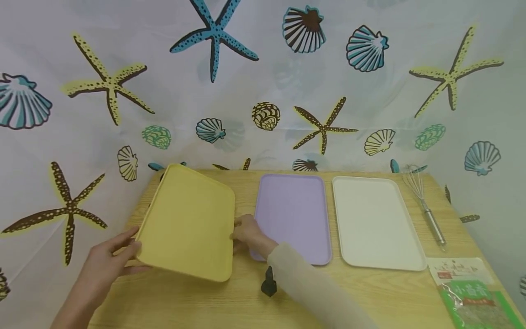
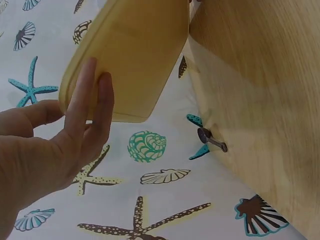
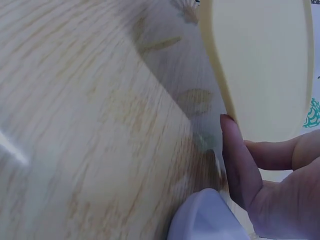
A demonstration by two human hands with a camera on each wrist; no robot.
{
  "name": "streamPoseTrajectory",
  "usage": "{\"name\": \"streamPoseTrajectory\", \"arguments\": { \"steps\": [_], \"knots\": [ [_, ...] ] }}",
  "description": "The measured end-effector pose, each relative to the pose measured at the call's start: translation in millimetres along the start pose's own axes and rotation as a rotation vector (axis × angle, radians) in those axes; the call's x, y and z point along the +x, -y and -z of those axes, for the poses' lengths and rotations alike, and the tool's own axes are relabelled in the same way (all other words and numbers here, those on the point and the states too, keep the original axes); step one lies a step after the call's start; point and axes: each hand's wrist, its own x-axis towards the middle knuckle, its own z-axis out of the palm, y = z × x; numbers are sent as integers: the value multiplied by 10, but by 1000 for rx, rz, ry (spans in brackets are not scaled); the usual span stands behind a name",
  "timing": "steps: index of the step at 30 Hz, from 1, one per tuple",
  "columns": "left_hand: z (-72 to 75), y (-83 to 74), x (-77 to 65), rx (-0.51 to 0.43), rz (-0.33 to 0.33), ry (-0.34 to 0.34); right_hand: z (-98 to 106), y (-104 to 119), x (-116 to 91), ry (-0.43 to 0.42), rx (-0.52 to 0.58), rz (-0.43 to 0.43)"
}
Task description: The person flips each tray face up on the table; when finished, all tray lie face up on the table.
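Note:
A yellow rectangular tray (image 1: 186,219) is held tilted above the left part of the wooden table. My left hand (image 1: 104,262) grips its lower left corner, the thumb on the rim; the left wrist view has the fingers of that hand (image 2: 75,120) against the tray's underside (image 2: 137,55). On the opposite long side, my right hand (image 1: 250,230) pinches the rim. The right wrist view shows this hand's (image 3: 280,185) thumb and fingers on either side of the tray edge (image 3: 220,75). Just right of it lies a purple tray (image 1: 293,214), partly covered by the right forearm.
A white tray (image 1: 378,221) lies right of the purple one, then a whisk (image 1: 429,219). Seasoning packets (image 1: 472,297) are at the front right. By the table's edge lies a small dark spoon-like item (image 2: 212,139). Patterned cloth (image 1: 246,91) hangs behind the table (image 1: 197,306).

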Motion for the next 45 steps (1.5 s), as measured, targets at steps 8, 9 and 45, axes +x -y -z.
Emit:
{"name": "streamPoseTrajectory", "arguments": {
  "steps": [8,9,45],
  "knots": [
    [170,216,229,-99,-27,94,61,28,-41,15,13,-7],
    [188,230,257,-94,-24,103,66,26,-43,11,4,-5],
    [428,576,1200,192,83,184,173,72,-8,-77,19,66]
  ]
}}
